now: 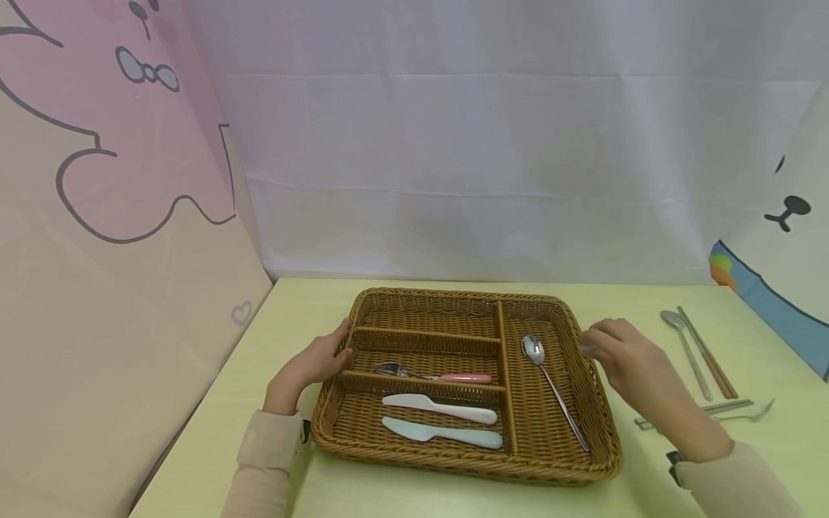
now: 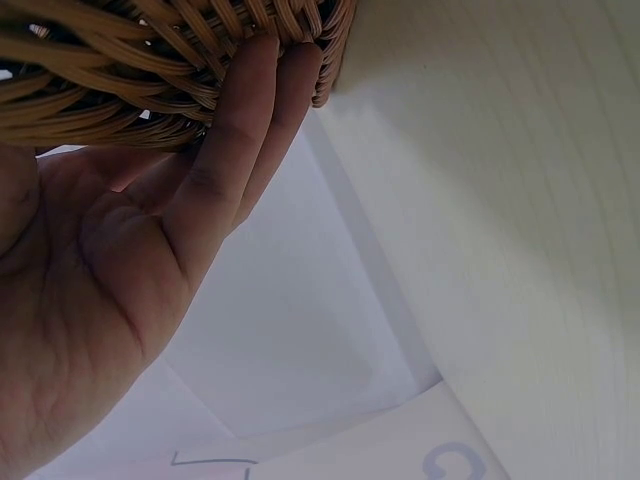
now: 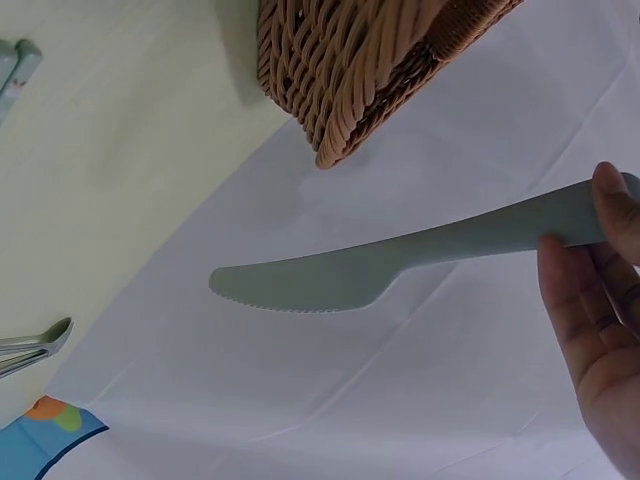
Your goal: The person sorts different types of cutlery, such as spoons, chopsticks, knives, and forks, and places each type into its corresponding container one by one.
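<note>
A brown wicker cutlery basket (image 1: 508,374) with several compartments sits on the table. My left hand (image 1: 327,354) holds its left rim, thumb over the edge; in the left wrist view the fingers (image 2: 235,130) lie along the outer wall. In my right hand (image 1: 624,360), beside the basket's right rim, is a grey-green knife (image 3: 330,275), pinched by the handle between thumb and fingers. The head view mostly hides this knife. Inside the basket lie a white knife (image 1: 440,409), a pale green knife (image 1: 443,433), a pink-handled fork (image 1: 466,378) and a metal spoon (image 1: 534,350).
Right of the basket, on the pale yellow table (image 1: 790,446), lie a spoon (image 1: 693,360), brown-ended chopsticks (image 1: 715,367), metal chopsticks (image 1: 732,406) and a fork (image 1: 754,415). A white curtain (image 1: 486,180) hangs behind; printed cloths stand at both sides.
</note>
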Demonstrator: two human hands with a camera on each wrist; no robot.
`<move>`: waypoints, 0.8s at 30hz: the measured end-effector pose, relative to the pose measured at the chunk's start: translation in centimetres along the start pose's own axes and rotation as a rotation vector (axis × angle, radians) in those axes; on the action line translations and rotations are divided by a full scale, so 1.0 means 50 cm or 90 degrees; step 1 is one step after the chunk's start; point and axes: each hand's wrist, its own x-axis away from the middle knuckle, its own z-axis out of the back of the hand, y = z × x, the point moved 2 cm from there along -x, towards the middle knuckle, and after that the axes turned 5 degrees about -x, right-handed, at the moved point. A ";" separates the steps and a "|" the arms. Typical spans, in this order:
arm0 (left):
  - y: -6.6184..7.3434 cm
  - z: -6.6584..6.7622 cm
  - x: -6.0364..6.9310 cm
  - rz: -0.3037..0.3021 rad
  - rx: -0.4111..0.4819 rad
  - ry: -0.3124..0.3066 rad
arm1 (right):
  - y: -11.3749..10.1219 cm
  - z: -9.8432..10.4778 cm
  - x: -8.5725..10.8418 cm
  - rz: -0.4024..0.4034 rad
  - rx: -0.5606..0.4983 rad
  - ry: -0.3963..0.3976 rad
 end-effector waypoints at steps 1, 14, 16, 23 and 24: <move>0.000 0.000 0.000 0.000 -0.001 0.000 | -0.002 -0.001 -0.001 0.007 0.000 0.009; 0.001 0.000 0.001 0.007 0.003 0.001 | -0.030 -0.008 -0.021 0.024 -0.048 0.067; 0.001 0.000 0.001 0.008 0.002 0.002 | -0.033 -0.010 -0.023 0.035 -0.052 0.080; 0.003 0.001 0.002 0.009 0.001 0.000 | -0.045 -0.019 -0.028 0.063 -0.041 0.120; 0.003 0.001 0.002 0.009 0.001 0.000 | -0.046 -0.020 -0.028 0.064 -0.036 0.125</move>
